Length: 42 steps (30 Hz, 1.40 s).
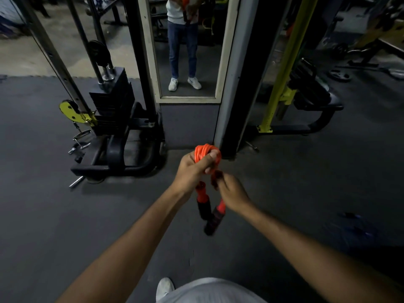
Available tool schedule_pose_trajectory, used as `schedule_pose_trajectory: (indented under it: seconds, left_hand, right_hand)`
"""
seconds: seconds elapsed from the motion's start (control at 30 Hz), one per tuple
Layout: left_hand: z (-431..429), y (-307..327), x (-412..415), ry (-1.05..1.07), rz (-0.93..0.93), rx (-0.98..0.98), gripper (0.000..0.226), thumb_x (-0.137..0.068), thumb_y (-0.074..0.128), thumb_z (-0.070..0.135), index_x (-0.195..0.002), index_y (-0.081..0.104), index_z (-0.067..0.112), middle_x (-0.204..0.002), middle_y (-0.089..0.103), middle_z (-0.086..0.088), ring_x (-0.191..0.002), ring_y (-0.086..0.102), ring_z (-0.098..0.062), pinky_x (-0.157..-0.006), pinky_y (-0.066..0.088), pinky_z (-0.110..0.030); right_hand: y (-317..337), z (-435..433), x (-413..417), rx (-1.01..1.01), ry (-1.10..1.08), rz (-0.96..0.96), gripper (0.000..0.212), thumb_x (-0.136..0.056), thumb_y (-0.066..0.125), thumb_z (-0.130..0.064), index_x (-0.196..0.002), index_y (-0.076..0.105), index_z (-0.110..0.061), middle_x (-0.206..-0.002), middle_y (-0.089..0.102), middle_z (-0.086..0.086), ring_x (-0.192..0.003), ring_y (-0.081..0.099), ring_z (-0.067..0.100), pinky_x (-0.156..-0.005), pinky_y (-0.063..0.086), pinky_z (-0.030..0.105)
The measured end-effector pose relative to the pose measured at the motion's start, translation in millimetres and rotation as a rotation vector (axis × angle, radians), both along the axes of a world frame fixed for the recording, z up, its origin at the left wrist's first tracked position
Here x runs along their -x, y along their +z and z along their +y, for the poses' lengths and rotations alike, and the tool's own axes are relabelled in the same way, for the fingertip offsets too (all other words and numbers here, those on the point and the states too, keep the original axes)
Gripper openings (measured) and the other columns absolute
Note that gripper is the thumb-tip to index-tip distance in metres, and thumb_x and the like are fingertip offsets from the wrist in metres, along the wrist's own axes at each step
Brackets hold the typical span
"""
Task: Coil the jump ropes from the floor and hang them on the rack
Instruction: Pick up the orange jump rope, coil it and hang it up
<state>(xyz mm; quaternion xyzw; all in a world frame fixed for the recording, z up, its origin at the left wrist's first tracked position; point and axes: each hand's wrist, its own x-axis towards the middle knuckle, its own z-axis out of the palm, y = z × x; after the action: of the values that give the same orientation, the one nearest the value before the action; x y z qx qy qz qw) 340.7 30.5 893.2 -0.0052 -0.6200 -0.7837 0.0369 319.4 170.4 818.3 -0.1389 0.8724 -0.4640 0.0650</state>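
An orange jump rope (202,152) is wound into a tight coil, and my left hand (192,171) is closed around that coil at chest height. Its two orange-and-black handles (207,212) hang down below the coil. My right hand (231,192) pinches the rope strand just above the handles, close under my left hand. A second, blue rope (358,226) lies blurred on the dark floor at the right. No hanging rack can be made out.
A cable machine with a weight stack (113,106) stands at the left. Straight ahead a framed mirror (188,51) reflects my legs. A yellow-framed machine (284,84) stands right. Dark rubber floor (65,215) spreads around my white shoe (165,287).
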Motion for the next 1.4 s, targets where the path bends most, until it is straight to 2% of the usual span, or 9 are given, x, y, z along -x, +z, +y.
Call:
schedule_pose_trajectory:
  seconds: [0.2,0.37,0.5,0.67,0.77,0.87,0.97,1.27,1.4]
  left_hand:
    - [-7,0,14,0.017,-0.078,0.065,0.046,-0.095,0.053,0.011,-0.051,0.040,0.015,-0.047,0.042,0.007,-0.051,0.042,-0.008,-0.059,0.041,-0.019]
    - [-19,16,22,-0.189,-0.062,0.063,0.047,-0.092,0.055,0.027,-0.048,0.044,0.016,-0.067,0.047,-0.018,-0.062,0.047,-0.023,-0.060,0.042,-0.024]
    - [-31,36,32,-0.407,-0.029,0.026,0.048,-0.095,0.053,0.028,-0.050,0.043,0.011,-0.075,0.046,-0.025,-0.070,0.051,-0.035,-0.072,0.047,-0.039]
    - [-57,68,51,-0.513,-0.007,0.039,0.043,-0.099,0.046,0.015,-0.057,0.044,0.008,-0.063,0.050,-0.019,-0.068,0.059,-0.028,-0.068,0.053,-0.039]
    - [-83,90,71,-0.602,-0.011,0.100,0.033,-0.097,0.049,0.010,-0.064,0.051,0.005,-0.062,0.056,-0.009,-0.072,0.063,-0.025,-0.075,0.054,-0.037]
    - [-107,108,96,-0.516,0.054,0.277,0.011,-0.092,0.058,0.009,-0.092,0.063,0.000,-0.081,0.066,-0.013,-0.082,0.064,-0.021,-0.082,0.054,-0.032]
    - [-122,126,126,-0.339,0.133,0.378,0.028,-0.089,0.064,0.014,-0.111,0.059,-0.003,-0.100,0.067,-0.020,-0.091,0.066,-0.024,-0.087,0.054,-0.037]
    - [-137,220,234,0.111,0.676,0.968,0.016,-0.095,0.041,0.047,-0.098,0.048,0.034,-0.073,0.059,0.014,-0.069,0.059,0.008,-0.061,0.039,-0.010]
    - [-137,279,309,0.243,0.843,1.046,0.025,-0.098,0.037,0.049,-0.104,0.052,0.030,-0.082,0.065,0.010,-0.076,0.061,-0.001,-0.066,0.047,-0.022]
  right_hand:
    - [17,-9,-23,0.209,0.080,-0.095,0.024,-0.100,0.037,-0.039,-0.086,0.048,-0.023,-0.064,0.054,-0.008,-0.055,0.052,0.008,-0.057,0.046,0.029]
    - [56,-12,-2,0.535,0.040,-0.230,0.032,-0.094,0.033,-0.052,-0.117,0.045,-0.033,-0.117,0.060,0.002,-0.096,0.067,0.019,-0.064,0.058,0.038]
    - [85,-23,18,0.565,0.062,-0.050,0.032,-0.091,0.041,-0.049,-0.113,0.056,-0.030,-0.103,0.067,0.010,-0.089,0.067,0.017,-0.062,0.053,0.019]
    - [104,-49,43,0.508,0.038,-0.036,0.017,-0.102,0.038,-0.026,-0.109,0.053,-0.029,-0.077,0.056,0.006,-0.064,0.058,0.009,-0.043,0.042,0.024]
    - [118,-65,62,0.401,0.035,0.008,0.020,-0.098,0.041,-0.032,-0.114,0.053,-0.028,-0.091,0.064,0.021,-0.063,0.057,0.008,-0.046,0.038,0.024]
    - [141,-77,84,0.229,0.014,0.167,0.023,-0.099,0.039,-0.034,-0.114,0.050,-0.021,-0.095,0.064,0.004,-0.071,0.059,-0.001,-0.063,0.048,0.027]
    - [175,-91,107,0.144,-0.010,0.284,0.024,-0.098,0.037,-0.040,-0.111,0.047,-0.022,-0.102,0.063,0.000,-0.094,0.062,0.014,-0.085,0.051,0.042]
    - [286,-109,243,0.106,0.016,0.563,0.017,-0.099,0.036,-0.036,-0.105,0.046,-0.024,-0.089,0.059,0.000,-0.081,0.060,0.019,-0.078,0.049,0.050]
    - [348,-100,321,0.173,0.132,0.653,0.016,-0.101,0.037,-0.034,-0.106,0.049,-0.024,-0.089,0.060,-0.003,-0.082,0.060,0.009,-0.081,0.049,0.041]
